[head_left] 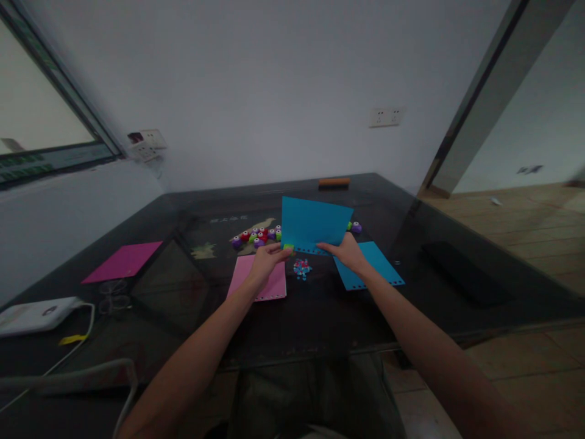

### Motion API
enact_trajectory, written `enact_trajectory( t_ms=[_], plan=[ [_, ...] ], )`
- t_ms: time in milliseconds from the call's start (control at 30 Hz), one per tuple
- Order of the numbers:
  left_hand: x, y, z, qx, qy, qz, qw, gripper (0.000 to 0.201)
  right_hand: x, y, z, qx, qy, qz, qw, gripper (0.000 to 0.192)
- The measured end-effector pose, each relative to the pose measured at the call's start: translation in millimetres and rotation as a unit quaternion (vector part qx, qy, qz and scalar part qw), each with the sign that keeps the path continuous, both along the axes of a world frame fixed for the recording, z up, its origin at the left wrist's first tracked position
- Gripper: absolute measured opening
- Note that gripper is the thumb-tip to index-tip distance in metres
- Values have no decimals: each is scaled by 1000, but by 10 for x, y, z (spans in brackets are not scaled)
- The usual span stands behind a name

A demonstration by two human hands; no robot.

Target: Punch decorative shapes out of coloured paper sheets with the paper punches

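Holding the blue sheet [315,224] up over the bench [320,317], left hand [267,256] pinching a small green punch [289,247] on its lower edge, right hand [348,251] gripping the edge; risking a crooked hole from paper slipping.

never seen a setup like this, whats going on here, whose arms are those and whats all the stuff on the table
No machine here: a person wears a camera on the head, looking down at their own bare arms. The left hand and right hand hold up a blue paper sheet with punched holes along its lower edge; a small green punch sits at the left fingers. On the dark glass table lie a pale pink sheet, a second blue sheet, a magenta sheet, a row of small coloured punches and a pile of paper bits.
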State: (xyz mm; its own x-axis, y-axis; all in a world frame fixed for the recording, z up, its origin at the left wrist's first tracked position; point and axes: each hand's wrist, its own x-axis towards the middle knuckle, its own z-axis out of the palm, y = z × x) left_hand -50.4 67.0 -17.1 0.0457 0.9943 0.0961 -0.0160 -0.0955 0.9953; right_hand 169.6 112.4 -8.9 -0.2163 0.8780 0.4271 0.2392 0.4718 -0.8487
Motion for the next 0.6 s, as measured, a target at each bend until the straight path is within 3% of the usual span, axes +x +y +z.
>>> enact_trajectory(
  t_ms=[300, 433, 600],
  plan=[
    [105, -57, 40, 12, -31, 5, 999, 35, 73, 30, 36, -5, -13, 9, 1000, 42],
    [179, -86, 18, 14, -36, 1, 999, 35, 174, 52, 114, -49, -11, 61, 997, 57],
    [262, -104, -8, -18, -50, -15, 999, 35, 278, 48, 186, -96, 31, 81, 992, 57]
  ],
)
